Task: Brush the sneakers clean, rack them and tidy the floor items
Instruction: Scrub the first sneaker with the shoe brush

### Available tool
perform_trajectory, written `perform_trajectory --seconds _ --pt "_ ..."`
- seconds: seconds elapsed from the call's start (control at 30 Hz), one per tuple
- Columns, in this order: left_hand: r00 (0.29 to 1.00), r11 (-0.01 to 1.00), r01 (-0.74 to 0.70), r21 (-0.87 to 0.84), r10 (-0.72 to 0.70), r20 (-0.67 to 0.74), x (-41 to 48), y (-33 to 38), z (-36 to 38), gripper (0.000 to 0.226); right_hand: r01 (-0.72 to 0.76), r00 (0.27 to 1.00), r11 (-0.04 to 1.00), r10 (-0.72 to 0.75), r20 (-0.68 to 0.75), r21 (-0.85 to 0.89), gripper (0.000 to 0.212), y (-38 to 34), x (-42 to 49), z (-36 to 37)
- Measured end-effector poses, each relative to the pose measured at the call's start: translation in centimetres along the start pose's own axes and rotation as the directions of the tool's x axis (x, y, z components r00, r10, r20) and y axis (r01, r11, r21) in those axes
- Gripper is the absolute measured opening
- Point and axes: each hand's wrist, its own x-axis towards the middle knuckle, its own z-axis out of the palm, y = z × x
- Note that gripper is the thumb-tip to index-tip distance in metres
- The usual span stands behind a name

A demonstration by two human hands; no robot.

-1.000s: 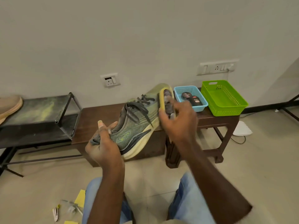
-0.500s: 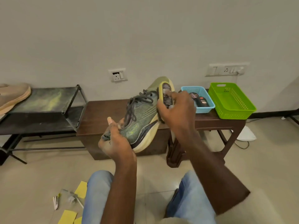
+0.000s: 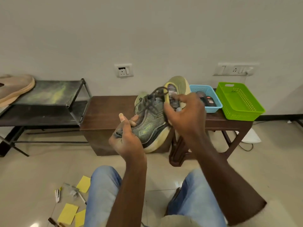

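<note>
**Brushing under way; racking and floor tidy not begun**

The left hand (image 3: pixel 126 138) clamps its fingers round the heel of the knit-mesh sneaker (image 3: pixel 147 126), held up in front of the wooden bench (image 3: pixel 106 112). The right hand (image 3: pixel 185 115) curls round the yellow-backed brush (image 3: pixel 170 95) beside the laces. The foam sole looks grubby. A tan shoe (image 3: pixel 14 89) sits at the metal rack's (image 3: pixel 49 95) top-left edge. Paper notes (image 3: pixel 83 184), a pen (image 3: pixel 82 198) and a stapler (image 3: pixel 57 195) litter the glossy floor (image 3: pixel 32 169).
</note>
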Motion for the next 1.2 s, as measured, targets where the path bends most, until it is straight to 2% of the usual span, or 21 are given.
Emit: perform_trajectory --seconds 0.07,0.13,0.23,0.33,0.43,0.53,0.6,0.63,0.77,0.87,0.93,1.0,1.1,1.2 --pt "0.997 0.998 -0.053 0.025 0.051 0.056 -0.4 -0.1 0.3 0.043 -0.084 0.996 0.994 0.083 -0.012 -0.064 0.043 1.2 1.9 0.1" --pt "0.996 0.997 -0.064 0.042 0.062 0.057 -0.4 -0.6 0.3 0.039 -0.085 0.996 0.995 0.085 -0.017 -0.048 0.041 0.6 0.6 0.4" --pt "0.999 0.997 -0.050 0.057 0.049 0.022 -0.1 -1.1 -0.1 0.040 0.042 0.999 0.999 -0.043 0.014 0.030 0.034 -1.2 -4.4 0.4" --pt "0.999 0.998 -0.009 0.054 0.011 -0.041 -0.2 -0.3 0.2 0.042 0.135 0.982 0.987 -0.146 0.122 0.092 0.036 -2.2 -8.2 -0.2" --pt "0.999 0.999 -0.020 0.046 0.021 -0.038 -0.1 -0.1 0.5 0.044 0.191 0.966 0.974 -0.208 0.153 0.120 0.035 -1.7 -7.5 -0.6" --pt "0.997 0.997 -0.071 0.031 0.071 0.005 0.1 -0.4 0.3 0.041 0.042 0.999 0.999 -0.042 -0.006 0.023 0.033 1.4 -2.3 -0.5" --pt "0.995 0.995 -0.092 0.046 0.091 0.039 -0.4 -0.7 0.4 0.038 -0.086 0.996 0.996 0.085 -0.040 -0.014 0.041 3.3 0.6 -0.6" --pt "0.994 0.994 -0.101 0.047 0.098 0.046 -0.6 -0.9 0.4 0.037 -0.094 0.995 0.995 0.093 -0.030 -0.016 0.041 3.6 0.8 -0.5" --pt "0.996 0.995 -0.093 0.045 0.092 0.021 -0.3 -1.2 0.0 0.037 0.065 0.995 0.998 -0.065 0.072 -0.001 0.031 2.0 -4.6 -0.5" --pt "0.997 0.994 -0.081 0.076 0.081 0.010 -0.1 -1.0 -0.1 0.035 0.182 0.963 0.977 -0.200 0.184 0.106 0.036 0.6 -9.9 -1.2" --pt "0.999 0.997 -0.052 0.065 0.051 0.018 -0.1 -0.8 -0.1 0.038 0.246 0.938 0.958 -0.273 0.213 0.146 0.038 0.5 -11.6 -1.5" --pt "0.999 0.998 -0.036 0.046 0.035 0.019 -0.1 -0.7 0.1 0.040 0.290 0.932 0.951 -0.307 0.193 0.108 0.037 1.4 -10.6 -1.7" --pt "0.999 0.999 -0.043 0.024 0.042 0.014 -0.4 -0.6 0.2 0.039 0.197 0.977 0.980 -0.196 0.084 -0.010 0.038 4.3 -5.9 -1.7" --pt "0.998 0.998 -0.064 0.024 0.064 0.027 -0.9 -0.8 0.1 0.035 0.107 0.994 0.994 -0.106 0.034 -0.026 0.039 5.7 -4.1 -1.5"
